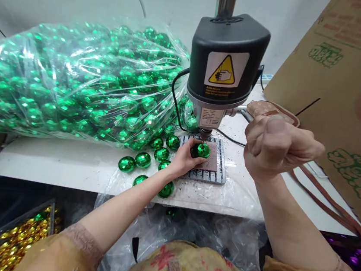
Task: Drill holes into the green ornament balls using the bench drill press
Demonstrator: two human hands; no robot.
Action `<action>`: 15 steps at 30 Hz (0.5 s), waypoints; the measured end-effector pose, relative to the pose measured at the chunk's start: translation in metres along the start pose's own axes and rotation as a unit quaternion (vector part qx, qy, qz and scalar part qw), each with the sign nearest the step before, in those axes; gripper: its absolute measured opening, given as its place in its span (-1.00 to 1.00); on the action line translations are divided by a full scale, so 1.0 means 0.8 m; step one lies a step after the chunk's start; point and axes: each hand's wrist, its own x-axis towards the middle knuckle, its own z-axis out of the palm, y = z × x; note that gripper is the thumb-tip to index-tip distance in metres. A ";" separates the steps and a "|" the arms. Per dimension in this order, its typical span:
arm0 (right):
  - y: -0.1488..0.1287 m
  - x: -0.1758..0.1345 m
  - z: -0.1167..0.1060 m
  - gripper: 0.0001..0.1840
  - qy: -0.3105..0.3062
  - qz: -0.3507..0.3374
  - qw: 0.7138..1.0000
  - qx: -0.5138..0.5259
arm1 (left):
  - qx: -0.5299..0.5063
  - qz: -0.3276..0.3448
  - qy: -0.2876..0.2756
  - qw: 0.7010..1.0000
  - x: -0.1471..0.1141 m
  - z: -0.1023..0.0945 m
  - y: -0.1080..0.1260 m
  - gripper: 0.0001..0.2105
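My left hand (185, 158) is closed around a shiny green faceted ball (204, 150), thumb in front and fingers behind. The ball rests on a brownish square pad (212, 164) on the slotted metal base (222, 175) of a small black drill press (232, 41). The drill chuck (205, 134) is directly above the ball, and the thin bit comes down to its top. My right hand (273, 146) is wrapped in a fist around the drill press's feed lever (245, 112), whose far end is hidden by the fingers.
Several loose green balls (143, 160) lie left of the base. Behind them bulges a clear plastic bag (85, 85) full of green balls. A cardboard box (342, 84) and a brown strap (332, 200) are at right. Gold balls (20, 239) fill a container below left.
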 end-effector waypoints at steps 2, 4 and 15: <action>0.001 -0.001 0.000 -0.33 -0.006 0.008 1.000 -0.014 | -0.005 -0.001 0.000 1.000 0.000 0.000 -0.001 -0.53; 0.002 -0.001 0.002 -0.34 -0.001 -0.014 1.000 0.002 | -0.006 -0.001 0.000 1.000 0.000 0.001 -0.001 -0.53; 0.020 -0.017 -0.010 -0.42 -0.037 -0.124 0.989 0.070 | -0.010 -0.007 0.000 1.000 0.000 0.001 0.004 -0.52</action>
